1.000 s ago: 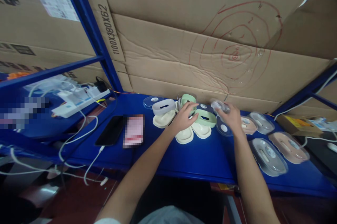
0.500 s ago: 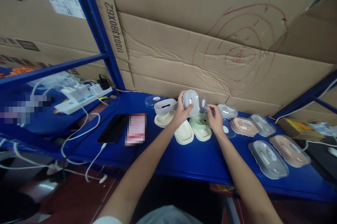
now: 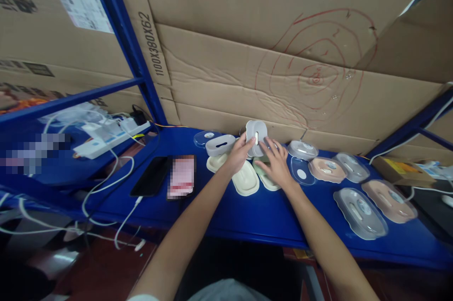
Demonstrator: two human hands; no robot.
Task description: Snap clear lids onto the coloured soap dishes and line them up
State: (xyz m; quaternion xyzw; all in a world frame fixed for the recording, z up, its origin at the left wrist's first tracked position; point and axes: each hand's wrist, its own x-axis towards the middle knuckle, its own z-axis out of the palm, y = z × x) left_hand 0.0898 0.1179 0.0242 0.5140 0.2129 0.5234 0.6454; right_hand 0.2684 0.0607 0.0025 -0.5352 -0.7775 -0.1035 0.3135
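My left hand (image 3: 239, 155) grips a grey oval plastic piece (image 3: 261, 132) with a white strip in its middle, held upright above the table with the thumb on its front. My right hand (image 3: 275, 159) has its fingers spread, and the fingertips rest at or close to the piece's right edge. Below the hands lie a cream oval tray (image 3: 246, 180) and a green and cream piece (image 3: 267, 180), partly hidden by the right hand. Left of them, a grey oval ring with a dark slot (image 3: 220, 145) leans on another cream tray (image 3: 214, 163).
Clear covers (image 3: 204, 138) (image 3: 302, 171) lie on the blue table (image 3: 226, 218). Several grey and peach covered cases (image 3: 361, 213) (image 3: 327, 170) stand at right. A black phone (image 3: 150, 176) and a pink-screened phone (image 3: 181, 176) lie at left, near cables and a power strip (image 3: 109, 138). Cardboard (image 3: 219, 79) walls the back.
My right hand has moved left to the grey piece, its fingers now spread. The clear labelled part that was by its fingers no longer shows there. The left hand keeps its hold.
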